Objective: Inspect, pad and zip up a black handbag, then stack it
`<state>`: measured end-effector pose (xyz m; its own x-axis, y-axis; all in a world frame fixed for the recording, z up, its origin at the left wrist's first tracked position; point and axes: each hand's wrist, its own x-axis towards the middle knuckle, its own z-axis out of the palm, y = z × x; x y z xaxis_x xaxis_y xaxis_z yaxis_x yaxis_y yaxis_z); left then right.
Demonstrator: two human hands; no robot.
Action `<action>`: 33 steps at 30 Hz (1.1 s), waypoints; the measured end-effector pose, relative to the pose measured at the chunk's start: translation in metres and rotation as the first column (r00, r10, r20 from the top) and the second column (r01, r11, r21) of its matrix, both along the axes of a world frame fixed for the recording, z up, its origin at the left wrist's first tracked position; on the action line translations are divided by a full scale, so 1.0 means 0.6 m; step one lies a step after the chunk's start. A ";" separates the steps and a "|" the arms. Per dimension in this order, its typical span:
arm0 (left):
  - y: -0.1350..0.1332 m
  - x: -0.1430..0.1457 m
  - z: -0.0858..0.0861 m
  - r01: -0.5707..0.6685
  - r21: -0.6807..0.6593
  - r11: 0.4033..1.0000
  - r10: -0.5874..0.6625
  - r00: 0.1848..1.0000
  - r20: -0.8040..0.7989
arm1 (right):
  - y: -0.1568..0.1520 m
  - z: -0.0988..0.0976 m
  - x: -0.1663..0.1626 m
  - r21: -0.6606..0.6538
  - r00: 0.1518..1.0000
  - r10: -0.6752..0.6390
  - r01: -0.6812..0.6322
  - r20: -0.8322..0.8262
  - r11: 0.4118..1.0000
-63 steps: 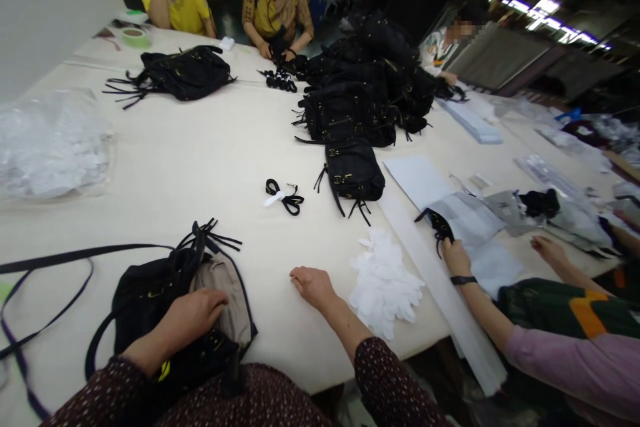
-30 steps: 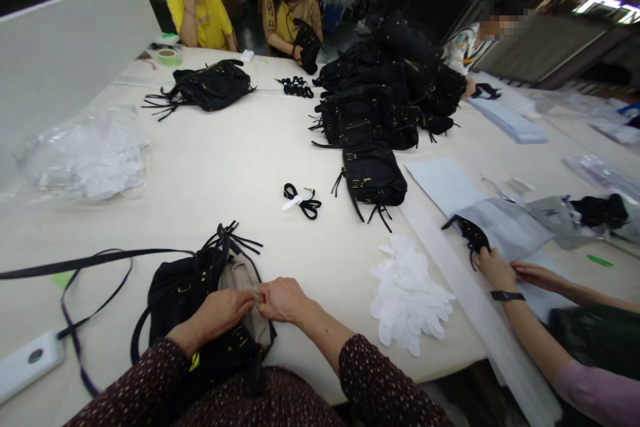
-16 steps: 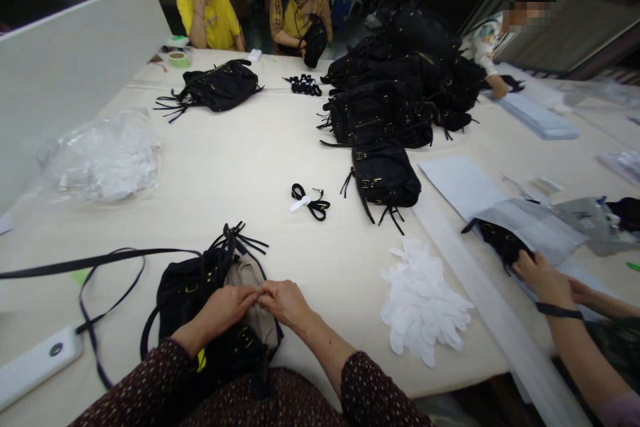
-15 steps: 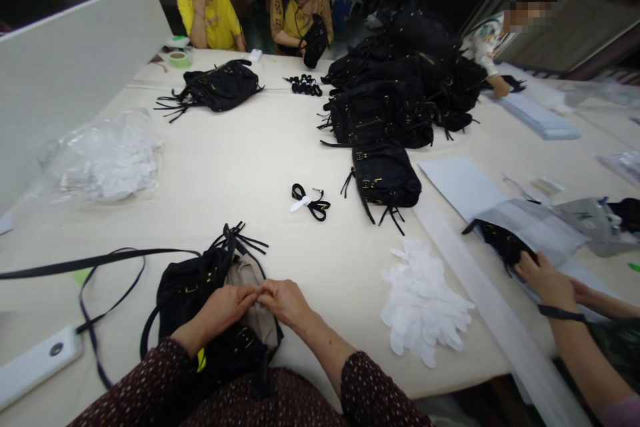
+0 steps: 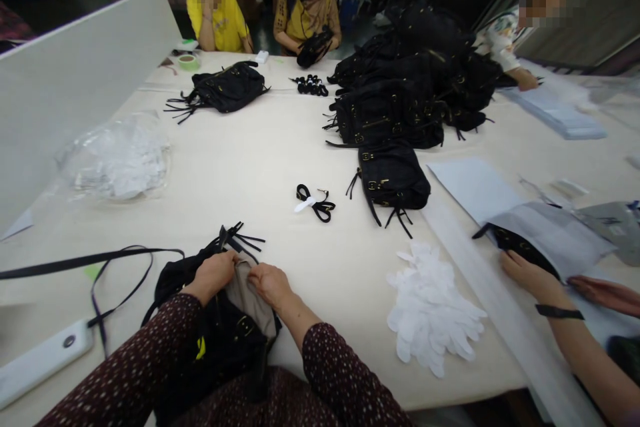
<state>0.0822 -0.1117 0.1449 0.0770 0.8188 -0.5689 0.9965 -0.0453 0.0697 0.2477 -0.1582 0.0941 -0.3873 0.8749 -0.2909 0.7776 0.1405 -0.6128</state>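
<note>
head view: both hands sit low and left of centre in the frame, on the black bag (image 5: 183, 277) that lies at the near edge of the worktop (image 5: 250, 153), against the person's lap. half a second ago the fingertips of the two hands met in one pinch over the middle of the beige lining (image 5: 246, 299). now they have drawn apart. the left hand (image 5: 213, 275) has gone up to the bag's upper rim, just below the black tassels (image 5: 243, 239), its grip closed, fingers curled over the rim. the right hand (image 5: 270, 284) has stayed on the right side of the lining, its grip closed on a fold of that cloth as far as the picture shows. between the hands the lining now lies spread, and more of it shows than before, so the mouth of the bag stands wider.

the bag itself has not shifted on the worktop. its long strap (image 5: 100, 257) runs off to the left edge as before, past the white power strip (image 5: 45, 360) at lower left.

in the lower right a co-worker's hand (image 5: 530, 275) rests at a black piece under a grey sheet (image 5: 555, 240), much where it was. the white pile of gloves (image 5: 430, 307) lies right of the person's arms, the small tied strap (image 5: 315, 203) in the middle, a single bag (image 5: 393, 177) beyond it.
</note>
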 end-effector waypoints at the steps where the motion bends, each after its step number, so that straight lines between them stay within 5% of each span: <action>1: 0.003 -0.002 -0.005 -0.007 -0.006 1.000 0.007 1.000 -0.005 | 0.002 -0.003 -0.002 -0.003 1.000 0.002 -0.002 0.014 1.000; 9: -0.003 0.012 -0.026 0.059 0.036 0.998 -0.056 0.996 -0.073 | 0.009 -0.015 -0.007 0.034 0.994 0.036 -0.040 0.102 0.999; 22: 0.032 -0.026 -0.002 0.196 -0.033 0.980 -0.197 0.980 -0.037 | 0.003 -0.015 -0.002 0.102 0.980 0.093 -0.112 0.178 0.988; 33: 0.006 -0.024 -0.006 0.311 0.017 0.950 -0.309 0.949 -0.067 | 0.005 -0.017 -0.002 0.122 0.979 0.107 -0.129 0.176 0.984</action>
<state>0.0680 -0.1084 0.1415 0.2939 0.7758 -0.5584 0.9355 -0.3534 0.0015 0.2464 -0.1549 0.0839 -0.4456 0.8609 -0.2455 0.8408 0.3083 -0.4450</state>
